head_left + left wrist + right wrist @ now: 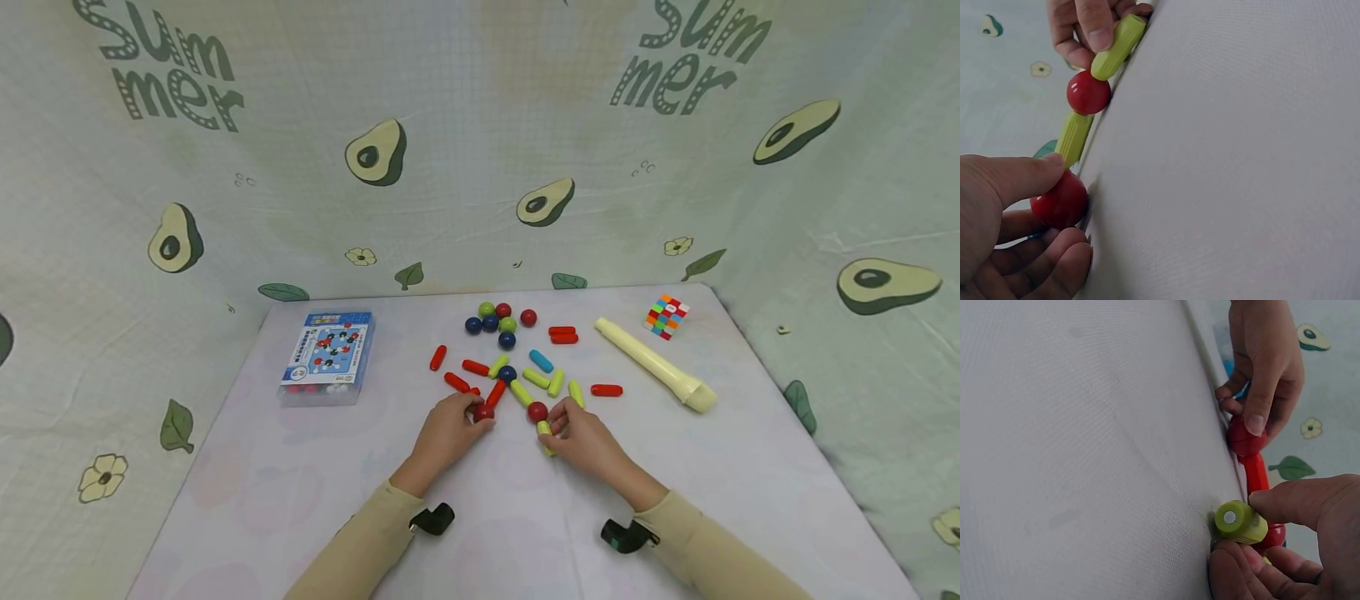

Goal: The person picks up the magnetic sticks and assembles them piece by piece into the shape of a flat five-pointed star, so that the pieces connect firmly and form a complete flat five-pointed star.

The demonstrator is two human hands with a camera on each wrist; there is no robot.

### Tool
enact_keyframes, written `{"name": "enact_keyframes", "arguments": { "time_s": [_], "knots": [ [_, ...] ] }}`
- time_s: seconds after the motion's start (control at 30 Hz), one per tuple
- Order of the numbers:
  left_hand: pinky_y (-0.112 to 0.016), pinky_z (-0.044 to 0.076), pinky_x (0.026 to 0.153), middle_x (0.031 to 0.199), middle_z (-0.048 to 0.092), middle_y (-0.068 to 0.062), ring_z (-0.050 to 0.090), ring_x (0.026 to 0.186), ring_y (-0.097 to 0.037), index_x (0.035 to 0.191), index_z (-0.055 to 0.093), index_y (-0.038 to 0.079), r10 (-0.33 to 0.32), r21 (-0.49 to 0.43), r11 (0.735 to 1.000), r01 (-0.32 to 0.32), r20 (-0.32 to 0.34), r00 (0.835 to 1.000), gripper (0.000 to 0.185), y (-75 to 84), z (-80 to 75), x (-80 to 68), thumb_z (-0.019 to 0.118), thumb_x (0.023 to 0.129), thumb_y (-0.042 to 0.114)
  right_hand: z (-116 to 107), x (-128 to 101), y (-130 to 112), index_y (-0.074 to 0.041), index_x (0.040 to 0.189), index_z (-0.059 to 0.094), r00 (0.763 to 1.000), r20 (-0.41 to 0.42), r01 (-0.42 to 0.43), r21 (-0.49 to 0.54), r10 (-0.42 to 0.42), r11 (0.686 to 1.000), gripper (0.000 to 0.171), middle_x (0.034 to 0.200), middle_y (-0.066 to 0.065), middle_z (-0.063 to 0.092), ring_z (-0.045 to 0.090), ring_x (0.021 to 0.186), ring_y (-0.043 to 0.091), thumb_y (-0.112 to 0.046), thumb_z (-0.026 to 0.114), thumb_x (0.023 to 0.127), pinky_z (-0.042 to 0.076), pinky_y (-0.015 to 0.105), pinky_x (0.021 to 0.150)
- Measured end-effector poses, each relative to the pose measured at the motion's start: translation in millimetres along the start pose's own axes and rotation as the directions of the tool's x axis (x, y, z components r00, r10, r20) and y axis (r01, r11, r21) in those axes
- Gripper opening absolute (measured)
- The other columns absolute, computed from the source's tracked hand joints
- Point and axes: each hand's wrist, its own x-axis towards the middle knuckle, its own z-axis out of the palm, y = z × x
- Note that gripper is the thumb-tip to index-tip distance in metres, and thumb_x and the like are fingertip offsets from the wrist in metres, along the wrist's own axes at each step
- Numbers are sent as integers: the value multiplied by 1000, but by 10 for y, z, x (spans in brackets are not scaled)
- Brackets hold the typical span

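Sleeves of beige cloth lie nearest on the bench point(300, 500), each with a dark wrist strap. Just beyond them, the left hand point(446, 433) is curled round a red ball point(484, 411), which is pinched between thumb and fingers point(1029, 178) on the cloth. The right hand point(588, 437) is closed on a yellow-green rod point(545, 435), held between thumb and forefinger with its round end towards the wrist camera. That rod is joined to a second red ball point(537, 411), from which another yellow-green rod point(521, 392) runs up to a dark blue ball point(507, 373); a red rod point(497, 392) runs from the same blue ball down to the left hand's ball.

Around this chain, loose red, yellow-green and light blue rods are scattered. Farther back, a cluster of balls point(495, 321) in blue, green and red is gathered. To the left, well apart from the hands, a clear plastic box point(328, 357) with a printed blue lid is seen. To the right, a cream recorder point(654, 363) lies at a slant, and a colourful puzzle cube point(666, 317) stands near the far right corner. Behind, a curtain point(480, 150) printed with avocados is hung.
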Motion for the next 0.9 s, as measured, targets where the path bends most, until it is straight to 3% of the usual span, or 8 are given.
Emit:
{"name": "enact_keyframes", "arguments": {
  "time_s": [0.17,0.33,0.47,0.67,0.8,0.9],
  "knots": [
    [-24,49,69,100,65,4,54,81,-13,120,72,14,-15,-25,1000,14,-17,1000,42,-43,-53,-3,83,86,36,-9,-2,11,-11,109,56,1000,-8,26,-3,-26,1000,35,89,-3,62,56,76,14,-21,82,87,50,27,68],
    [-25,49,67,95,62,4,53,78,-13,107,72,15,-5,-27,1000,2,-113,994,25,-125,-140,18,81,89,29,-26,6,18,-10,117,58,998,-40,48,-17,-49,999,39,100,-2,64,58,78,13,-21,81,88,52,26,70],
    [-25,48,65,98,59,0,51,77,-14,107,69,13,-10,29,999,15,-167,986,26,-215,-164,55,81,88,27,-34,14,4,-10,127,58,995,-53,80,-20,-81,997,47,115,2,64,61,83,13,-20,81,88,54,27,72],
    [-26,47,65,95,60,1,52,76,-15,110,68,12,-37,55,997,44,-130,991,30,-309,-140,99,80,90,31,-21,45,-29,-13,133,58,986,-56,157,-57,-160,986,51,122,2,62,61,96,14,-17,81,88,56,30,79],
    [-27,46,63,87,57,2,52,74,-15,102,69,13,-48,55,997,53,-96,994,21,-338,-155,112,78,91,29,-3,91,-45,-15,135,59,980,-48,188,-62,-192,980,51,124,1,61,61,99,14,-17,80,89,56,29,82],
    [-29,45,61,82,55,1,51,71,-16,95,65,14,-65,63,996,67,-33,997,18,-324,-206,106,78,90,25,5,120,-53,-15,131,63,979,-47,198,-58,-200,979,45,119,0,61,60,97,14,-15,79,90,56,29,81]
  ]
}}
